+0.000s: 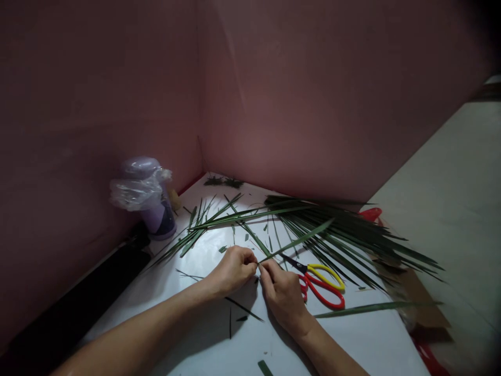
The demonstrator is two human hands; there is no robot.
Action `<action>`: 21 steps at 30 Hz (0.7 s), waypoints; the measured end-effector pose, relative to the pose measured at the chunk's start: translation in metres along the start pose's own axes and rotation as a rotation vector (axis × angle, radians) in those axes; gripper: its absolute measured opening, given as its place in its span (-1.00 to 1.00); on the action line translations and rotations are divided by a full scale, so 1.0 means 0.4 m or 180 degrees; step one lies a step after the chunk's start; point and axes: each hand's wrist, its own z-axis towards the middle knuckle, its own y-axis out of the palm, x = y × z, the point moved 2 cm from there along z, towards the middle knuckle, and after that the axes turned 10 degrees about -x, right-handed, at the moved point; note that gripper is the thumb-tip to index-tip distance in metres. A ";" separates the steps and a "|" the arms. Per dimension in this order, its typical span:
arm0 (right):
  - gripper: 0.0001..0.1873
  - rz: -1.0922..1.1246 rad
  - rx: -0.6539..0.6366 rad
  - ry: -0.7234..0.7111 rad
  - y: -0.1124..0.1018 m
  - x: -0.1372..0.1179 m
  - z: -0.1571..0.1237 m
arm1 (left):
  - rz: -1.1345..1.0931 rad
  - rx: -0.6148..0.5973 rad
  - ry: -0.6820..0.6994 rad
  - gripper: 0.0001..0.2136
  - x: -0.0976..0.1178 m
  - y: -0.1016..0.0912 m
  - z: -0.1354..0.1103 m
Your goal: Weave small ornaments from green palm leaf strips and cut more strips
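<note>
My left hand (236, 270) and my right hand (282, 293) meet above the white table, fingertips pinched close together. Between them they grip the end of a long green leaf strip (301, 239), which slants up and away to the right. The pinched end is mostly covered by my fingers. Just right of my right hand lie scissors (325, 283) with one yellow and one red handle and dark blades. Another red handle (303, 287) shows partly behind that hand. Leaf scraps and a thin dark strip (245, 308) lie below my hands.
A large pile of leaf strips (336, 224) spreads across the back right. More strips (195, 235) lie at the left. Behind them stands a purple container (158, 214) with a plastic bag (136, 193) on it. Pink walls (274, 104) meet at the back corner. A cardboard box (420, 300) sits beyond the right edge.
</note>
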 end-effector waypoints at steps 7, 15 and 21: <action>-0.79 0.0034 0.0109 0.0003 -0.008 -0.006 -0.003 | -0.0193 -0.0054 -0.0120 -0.84 0.014 -0.005 -0.003; -0.79 -0.0923 0.0286 -0.0403 0.001 0.005 -0.008 | -0.0226 -0.0006 -0.0003 -0.85 0.007 -0.009 0.002; -0.80 -0.1013 0.0419 -0.0326 -0.002 0.011 -0.005 | -0.0373 -0.0118 -0.0102 -0.87 0.012 -0.004 -0.001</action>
